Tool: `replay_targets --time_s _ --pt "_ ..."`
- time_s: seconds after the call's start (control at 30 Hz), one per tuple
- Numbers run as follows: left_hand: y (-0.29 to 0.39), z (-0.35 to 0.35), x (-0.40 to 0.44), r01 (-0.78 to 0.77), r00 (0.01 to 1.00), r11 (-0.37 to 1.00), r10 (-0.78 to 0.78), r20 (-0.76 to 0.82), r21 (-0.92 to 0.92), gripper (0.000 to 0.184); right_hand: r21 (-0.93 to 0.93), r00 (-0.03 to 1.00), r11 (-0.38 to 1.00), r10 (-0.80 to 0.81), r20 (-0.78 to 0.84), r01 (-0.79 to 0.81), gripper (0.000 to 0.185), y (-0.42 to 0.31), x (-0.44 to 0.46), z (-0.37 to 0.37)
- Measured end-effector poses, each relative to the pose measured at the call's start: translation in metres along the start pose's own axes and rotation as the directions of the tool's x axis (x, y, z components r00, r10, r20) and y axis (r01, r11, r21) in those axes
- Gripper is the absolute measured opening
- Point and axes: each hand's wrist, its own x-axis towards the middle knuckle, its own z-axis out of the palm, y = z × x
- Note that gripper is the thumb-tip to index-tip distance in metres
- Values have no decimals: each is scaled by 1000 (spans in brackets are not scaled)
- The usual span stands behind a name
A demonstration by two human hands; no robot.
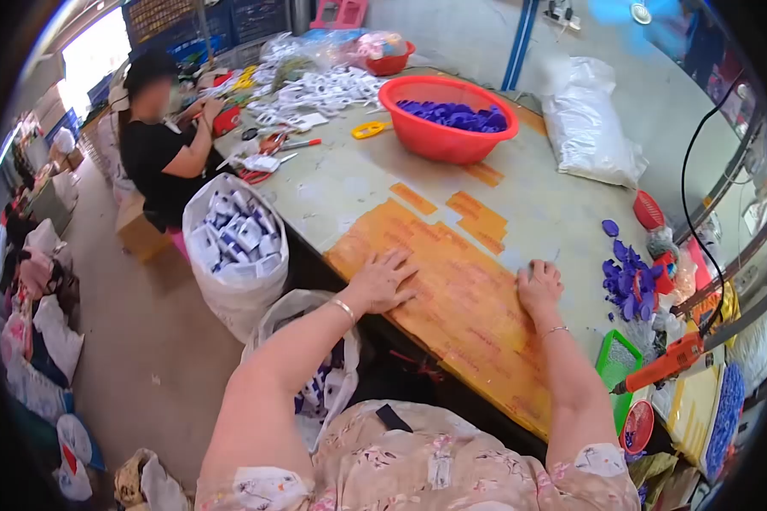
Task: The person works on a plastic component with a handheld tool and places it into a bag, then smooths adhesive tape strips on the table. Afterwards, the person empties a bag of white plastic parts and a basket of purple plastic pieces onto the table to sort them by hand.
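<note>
My left hand lies on the table's taped orange patch, fingers spread and holding nothing. At the patch's right border rests my right hand, its fingers loosely apart with nothing visible in them. Beyond both hands, a red basin holds a heap of purple plastic pieces. A loose pile of purple pieces lies to the right of my right hand. Below my left forearm, an open white sack contains purple and white parts.
A fuller sack of white and purple parts stands left of the table. An orange electric screwdriver hangs at the right beside a green tray. A co-worker in black works at the far left, near piled white parts.
</note>
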Motion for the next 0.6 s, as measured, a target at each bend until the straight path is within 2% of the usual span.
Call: replay_targets --time_s 0.33,0.6 --pt "3 -7 -1 21 999 1000 -21 -45 -6 60 -144 991 990 25 130 -6 47 -7 59 -2" --pt "3 -7 2 23 999 1000 -23 -27 10 58 -111 990 986 131 58 -124 53 0 82 16"
